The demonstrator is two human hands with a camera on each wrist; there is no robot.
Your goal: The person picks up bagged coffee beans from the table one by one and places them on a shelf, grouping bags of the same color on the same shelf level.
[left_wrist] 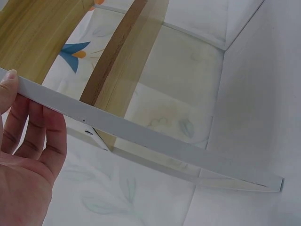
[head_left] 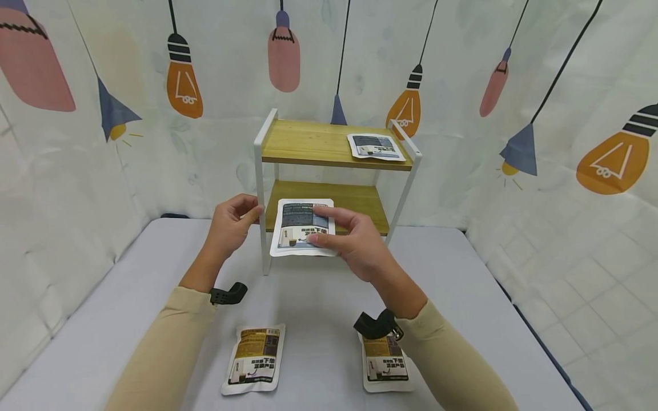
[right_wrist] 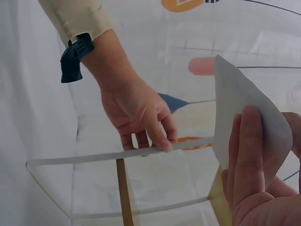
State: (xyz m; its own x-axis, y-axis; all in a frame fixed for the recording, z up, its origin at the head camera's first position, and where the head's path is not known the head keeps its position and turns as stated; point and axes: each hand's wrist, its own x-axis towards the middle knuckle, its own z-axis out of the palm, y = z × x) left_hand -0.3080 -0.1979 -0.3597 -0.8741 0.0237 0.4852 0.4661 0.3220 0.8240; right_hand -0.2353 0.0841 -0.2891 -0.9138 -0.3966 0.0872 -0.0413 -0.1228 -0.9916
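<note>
In the head view my right hand [head_left: 362,242] pinches a white pouch with a dark blue label [head_left: 302,227], thumb and fingers on its right side, in front of the lower shelf board. The right wrist view shows the pouch's plain white back [right_wrist: 235,99] with fingers of my right hand [right_wrist: 254,169] against it. My left hand [head_left: 232,224] grips the white front left post of a small two-tier shelf [head_left: 308,140]. Close up in the left wrist view, the thumb and fingers of my left hand [left_wrist: 33,146] are on either side of that post [left_wrist: 141,134].
Another blue-label pouch [head_left: 377,146] lies on the right of the top board. Two yellow-brown pouches lie on the white table nearer me, one at left [head_left: 254,359] and one at right [head_left: 385,365], partly covered by my right wrist strap [head_left: 377,325]. Patterned cloth hangs behind.
</note>
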